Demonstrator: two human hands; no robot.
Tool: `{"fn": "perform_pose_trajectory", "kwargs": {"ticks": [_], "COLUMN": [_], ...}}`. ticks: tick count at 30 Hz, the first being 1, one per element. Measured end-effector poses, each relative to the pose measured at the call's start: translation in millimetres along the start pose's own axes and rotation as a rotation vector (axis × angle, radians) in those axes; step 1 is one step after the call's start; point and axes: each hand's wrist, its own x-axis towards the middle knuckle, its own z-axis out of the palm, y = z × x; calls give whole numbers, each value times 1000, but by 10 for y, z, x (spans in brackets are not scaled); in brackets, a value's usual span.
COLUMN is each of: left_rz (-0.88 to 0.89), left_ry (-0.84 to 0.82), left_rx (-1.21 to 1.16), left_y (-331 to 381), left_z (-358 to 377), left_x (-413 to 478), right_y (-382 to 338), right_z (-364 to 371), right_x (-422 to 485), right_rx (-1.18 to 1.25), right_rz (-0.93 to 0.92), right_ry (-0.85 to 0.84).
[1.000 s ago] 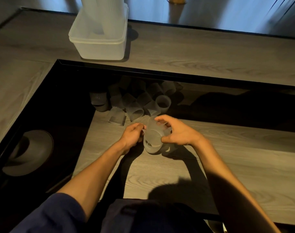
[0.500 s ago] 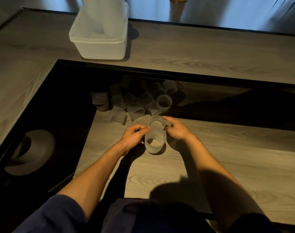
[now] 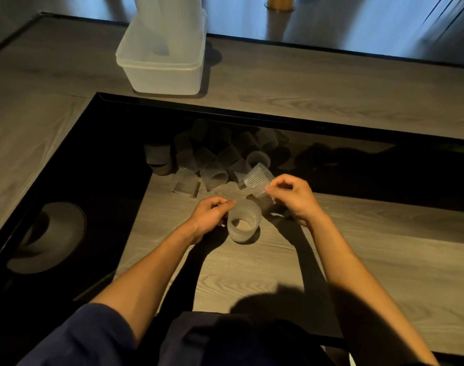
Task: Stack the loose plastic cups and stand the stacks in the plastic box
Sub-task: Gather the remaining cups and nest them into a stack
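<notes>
Now, left hand (image 3: 212,216): just left of the frame's centre, fingers curled, thumb and forefinger on the upper wall of the ribbed cup (image 3: 243,223), holding it.
ribbed cup: at the centre of the frame, lying on its side on the wooden tabletop (image 3: 252,273), mouth toward the camera, with the left hand touching its left side; it may be several cups nested, but the dim light does not settle it.
right hand (image 3: 291,198): right of centre, a little higher in the frame than the left hand, fingertips pinching the rim of 1 lifted cup (image 3: 258,177).
lifted cup: tilted, up and to the left of the right hand, above the ribbed cup in the frame and apart from it.
heap of loose cups (image 3: 212,167): above centre, on their sides against the black glossy panel (image 3: 106,167), just beyond both hands.
plastic box (image 3: 159,75): upper left of the frame, well apart from the 2 hands.
stacks (image 3: 170,25): upright inside the plastic box, tops cut off by the frame's upper edge.
sleeve (image 3: 80,339): lower left, dark blue.
</notes>
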Motion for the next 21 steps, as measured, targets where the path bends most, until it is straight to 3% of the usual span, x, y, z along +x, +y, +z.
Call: {"fn": "perform_pose_trajectory", "kwargs": {"ticks": [2, 4, 7, 11, 17, 21], "left_rz": [-8, -13, -22, -22, -74, -50], "left_ry": [-9, -22, -30, -45, -70, 32], "left_rx": [15, 29, 44, 42, -8, 13], "left_y": [-18, -44, -56, -62, -67, -101], "left_z": [-13, -20, -26, -34, -72, -82], "left_x": [-4, -9, -35, -65, -56, -16], "right_y": [-92, -150, -170, -223, -198, -73], "right_z": [-44, -57, -19, 152, 287, 357], "right_x": [-88, -170, -275, -379, -431, -455], "right_rx": [236, 301, 65, -321, -466, -603], "right_rz": [24, 10, -117, -172, -215, -81], "right_ry": [-127, -243, -353, -356, -292, -396]}}
